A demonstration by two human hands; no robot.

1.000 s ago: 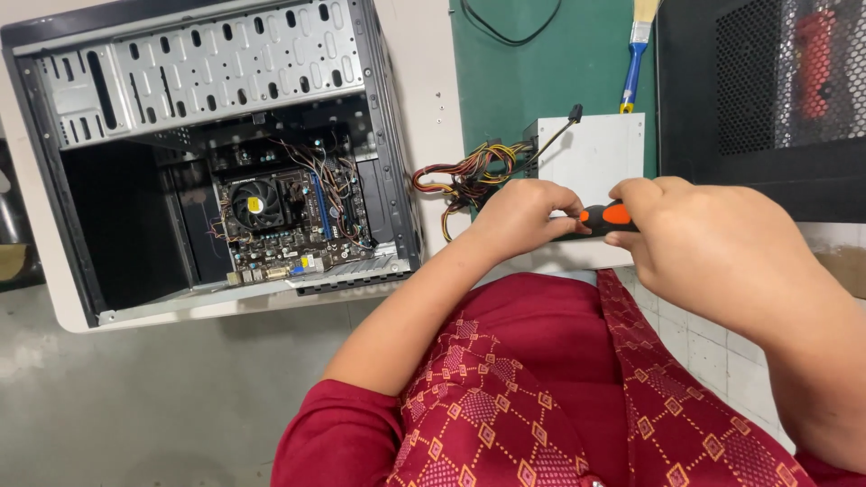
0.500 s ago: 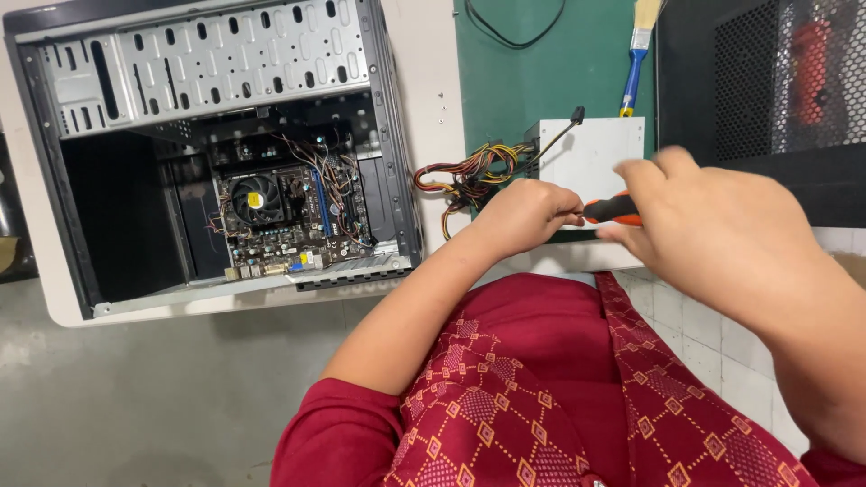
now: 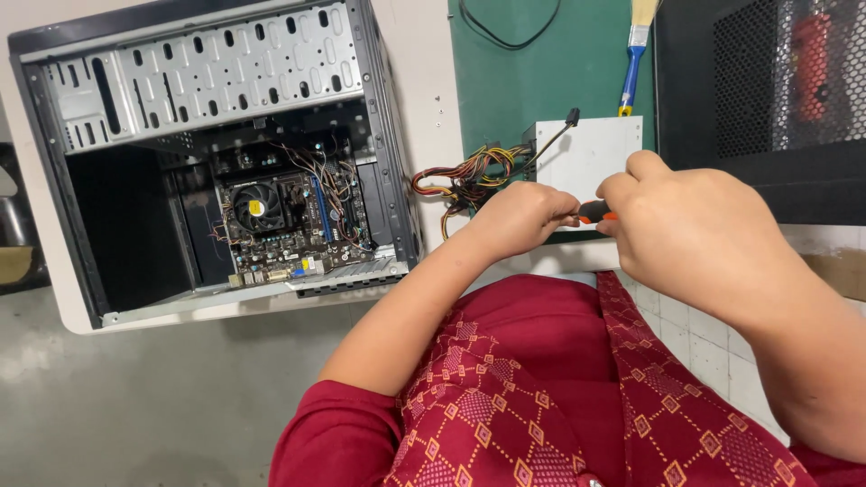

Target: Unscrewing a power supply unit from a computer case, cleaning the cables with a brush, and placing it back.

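1. Screwdriver [image 3: 595, 213], orange-and-black handle, gripped between both hands at centre frame, over the tabletop [image 3: 424, 81] edge.
2. Left hand [image 3: 523, 216] closed around the shaft end at 9 o'clock of the handle; right hand [image 3: 686, 225] closed on the handle at 3 o'clock. Both touching.
3. Long axis roughly 9-to-3; tip hidden, pointing direction not determinable.
4. White power supply [image 3: 586, 153] just beyond at 12 o'clock; open computer case [image 3: 216, 162] well apart at 9 o'clock.

Even, soft overhead light, weak shadows, sharp focus, slight wide-angle bend at the edges, dim inside the computer case [image 3: 126, 225].
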